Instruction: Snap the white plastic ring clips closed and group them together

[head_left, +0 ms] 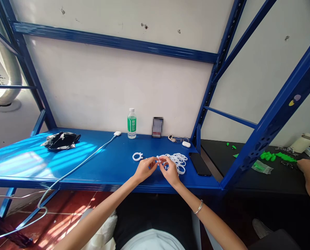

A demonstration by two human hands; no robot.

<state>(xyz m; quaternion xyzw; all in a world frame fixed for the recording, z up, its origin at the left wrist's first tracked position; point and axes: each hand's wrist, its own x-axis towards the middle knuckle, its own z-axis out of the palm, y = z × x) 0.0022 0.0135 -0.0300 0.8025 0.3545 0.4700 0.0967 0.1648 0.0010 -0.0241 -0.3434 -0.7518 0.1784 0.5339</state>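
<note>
My left hand (145, 170) and my right hand (171, 172) meet above the front of the blue table (100, 170). Fingertips of both are pinched around a small white plastic piece (158, 159), mostly covered, so its full shape cannot be made out. Just behind and beside my right hand lies a heap of white plastic rings (180, 158), partly hidden by the fingers. A separate white ring (134, 159) with small tabs on its right side rests on the table, beyond my left hand.
Along the back stand a water bottle (131, 124) and a propped-up phone (157, 127). Glasses (178, 140), a white case (186, 144) and a black phone (200, 164) lie right. Crumpled black plastic (62, 140) and a white cable (92, 154) are left. Another person's hand (309, 173) is far right.
</note>
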